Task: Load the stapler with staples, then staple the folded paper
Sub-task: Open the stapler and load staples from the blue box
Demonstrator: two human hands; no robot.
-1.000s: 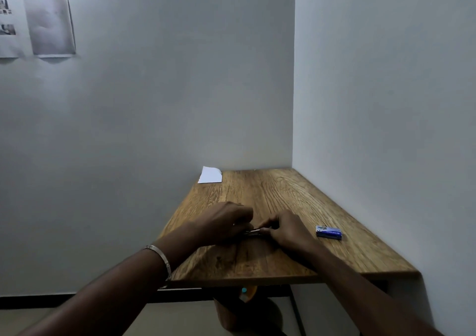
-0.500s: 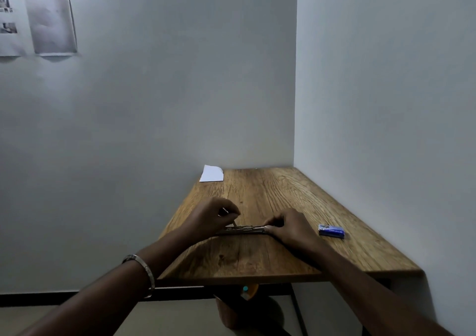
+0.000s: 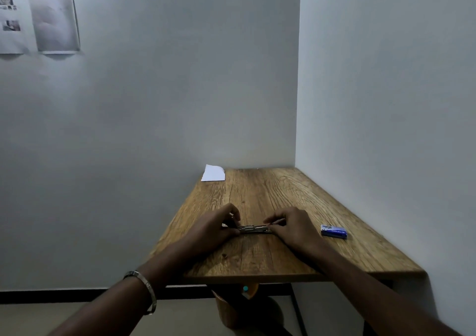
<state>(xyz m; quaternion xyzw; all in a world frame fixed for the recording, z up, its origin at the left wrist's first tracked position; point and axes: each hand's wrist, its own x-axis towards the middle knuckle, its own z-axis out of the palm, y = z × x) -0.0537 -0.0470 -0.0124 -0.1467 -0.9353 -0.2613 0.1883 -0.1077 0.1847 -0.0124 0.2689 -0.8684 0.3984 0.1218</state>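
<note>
A small metal stapler (image 3: 253, 228) lies lengthwise on the wooden table (image 3: 278, 196), drawn out long between my hands. My left hand (image 3: 219, 226) pinches its left end. My right hand (image 3: 291, 226) grips its right end, fingers curled over it. A blue staple box (image 3: 333, 231) sits on the table just right of my right hand. The folded white paper (image 3: 213, 173) lies at the far left corner against the wall. Staples themselves are too small to make out.
The table stands in a corner, with walls at its back and right side. Its near edge (image 3: 304, 275) and left edge drop off to the floor. Printed sheets (image 3: 55, 20) hang on the wall at upper left. A brownish object (image 3: 247, 310) sits under the table.
My hands have moved apart along the stapler, which now shows as a longer metal strip between them. The left hand shifted left.
</note>
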